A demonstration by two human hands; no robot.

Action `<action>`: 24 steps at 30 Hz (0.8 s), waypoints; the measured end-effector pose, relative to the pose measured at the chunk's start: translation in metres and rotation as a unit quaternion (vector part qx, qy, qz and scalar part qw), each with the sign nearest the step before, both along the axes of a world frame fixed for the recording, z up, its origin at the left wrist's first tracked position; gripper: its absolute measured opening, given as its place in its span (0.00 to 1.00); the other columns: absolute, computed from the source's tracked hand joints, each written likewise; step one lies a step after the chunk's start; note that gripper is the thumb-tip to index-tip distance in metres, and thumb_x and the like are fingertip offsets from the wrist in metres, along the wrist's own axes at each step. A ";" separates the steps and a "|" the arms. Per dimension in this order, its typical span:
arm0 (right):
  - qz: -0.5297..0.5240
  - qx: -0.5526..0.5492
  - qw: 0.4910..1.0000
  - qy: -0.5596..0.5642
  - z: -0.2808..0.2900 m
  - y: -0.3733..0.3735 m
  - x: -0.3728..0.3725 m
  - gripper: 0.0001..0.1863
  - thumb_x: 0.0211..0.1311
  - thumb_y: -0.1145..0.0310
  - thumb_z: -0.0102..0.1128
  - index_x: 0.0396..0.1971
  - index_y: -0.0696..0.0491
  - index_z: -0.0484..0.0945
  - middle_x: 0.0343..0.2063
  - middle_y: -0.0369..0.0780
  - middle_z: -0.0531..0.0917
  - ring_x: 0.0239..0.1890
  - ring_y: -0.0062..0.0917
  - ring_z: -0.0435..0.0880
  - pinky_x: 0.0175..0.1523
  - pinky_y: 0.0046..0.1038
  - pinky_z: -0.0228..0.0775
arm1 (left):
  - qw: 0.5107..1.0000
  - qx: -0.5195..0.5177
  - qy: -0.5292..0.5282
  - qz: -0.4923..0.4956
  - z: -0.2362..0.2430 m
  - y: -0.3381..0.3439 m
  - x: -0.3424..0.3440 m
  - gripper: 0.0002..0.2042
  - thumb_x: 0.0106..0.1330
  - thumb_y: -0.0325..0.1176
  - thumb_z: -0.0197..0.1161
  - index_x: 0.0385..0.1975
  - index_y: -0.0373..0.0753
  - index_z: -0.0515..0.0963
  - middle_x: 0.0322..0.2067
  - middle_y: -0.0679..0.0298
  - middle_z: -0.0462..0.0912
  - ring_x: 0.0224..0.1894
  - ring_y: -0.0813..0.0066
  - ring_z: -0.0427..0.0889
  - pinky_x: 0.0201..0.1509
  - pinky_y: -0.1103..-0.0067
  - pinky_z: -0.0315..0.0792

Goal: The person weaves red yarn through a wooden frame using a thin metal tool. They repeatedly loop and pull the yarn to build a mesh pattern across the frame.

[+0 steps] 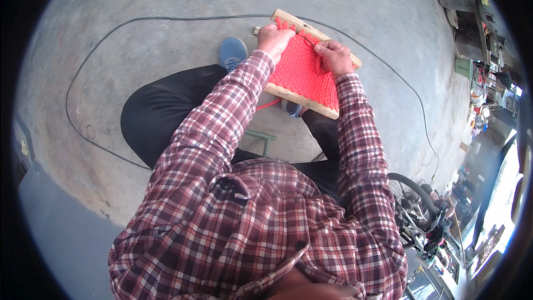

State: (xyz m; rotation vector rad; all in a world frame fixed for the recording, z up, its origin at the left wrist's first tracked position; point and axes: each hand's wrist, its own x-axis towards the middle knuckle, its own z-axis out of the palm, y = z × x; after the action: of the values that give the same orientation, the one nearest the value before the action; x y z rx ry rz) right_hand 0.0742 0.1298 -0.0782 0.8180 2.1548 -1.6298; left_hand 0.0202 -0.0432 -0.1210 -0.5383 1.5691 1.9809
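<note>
red woven panel (298, 66) at one o'clock: best kept steady at the left hand (273, 40), whose grip i cannot tell, while the right hand (335, 56), pinching a dark thin tool (308, 40), works gently. face up, its long axis seems ten-to-four, along the wooden rails (302, 100).

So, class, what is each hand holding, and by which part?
The left hand touches the red weaving at its upper left; whether it grips cannot be told. The right hand pinches what looks like a thin dark tool by its right end.
</note>
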 end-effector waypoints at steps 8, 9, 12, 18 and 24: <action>0.170 0.145 0.975 0.001 0.010 0.022 -0.032 0.10 0.53 0.66 0.63 0.31 0.57 0.82 0.22 0.39 0.81 0.25 0.20 0.77 0.34 0.26 0.71 | 0.998 0.051 -0.023 -0.029 -0.011 -0.006 -0.003 0.13 0.57 0.27 0.62 0.41 0.31 0.74 0.40 0.61 0.78 0.44 0.74 0.74 0.49 0.77 0.68; 0.181 0.157 0.971 -0.001 0.011 0.023 -0.034 0.10 0.53 0.66 0.63 0.31 0.57 0.82 0.22 0.39 0.81 0.25 0.21 0.77 0.34 0.26 0.71 | 0.997 0.064 -0.033 -0.029 -0.012 -0.006 -0.003 0.13 0.57 0.27 0.62 0.42 0.31 0.74 0.41 0.61 0.78 0.45 0.74 0.74 0.50 0.77 0.68; 0.184 0.141 0.972 -0.026 0.014 0.024 -0.039 0.10 0.53 0.66 0.63 0.31 0.56 0.83 0.23 0.40 0.82 0.26 0.21 0.77 0.35 0.26 0.71 | 0.995 0.093 -0.014 -0.016 -0.012 -0.008 -0.002 0.12 0.56 0.27 0.63 0.38 0.31 0.74 0.37 0.61 0.78 0.41 0.74 0.74 0.45 0.77 0.68; 0.208 0.159 0.965 -0.008 0.010 0.022 -0.040 0.10 0.53 0.66 0.62 0.33 0.56 0.83 0.24 0.41 0.82 0.28 0.23 0.78 0.38 0.28 0.71 | 0.997 -0.014 0.035 -0.063 -0.008 -0.010 -0.003 0.13 0.58 0.25 0.61 0.42 0.31 0.73 0.40 0.59 0.78 0.42 0.73 0.76 0.46 0.77 0.71; 0.178 0.201 0.962 0.054 0.002 0.008 -0.027 0.11 0.54 0.65 0.62 0.31 0.58 0.82 0.22 0.41 0.81 0.27 0.24 0.78 0.36 0.28 0.70 | 0.997 0.018 0.054 -0.061 -0.006 -0.015 -0.002 0.12 0.56 0.24 0.62 0.40 0.30 0.74 0.38 0.59 0.79 0.41 0.73 0.77 0.43 0.78 0.73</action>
State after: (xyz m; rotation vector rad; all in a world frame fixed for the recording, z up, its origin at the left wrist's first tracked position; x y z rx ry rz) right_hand 0.0469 0.1378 -0.0764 0.4069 2.5736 -1.0982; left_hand 0.0185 -0.0586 -0.1273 -0.3186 1.5864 1.9709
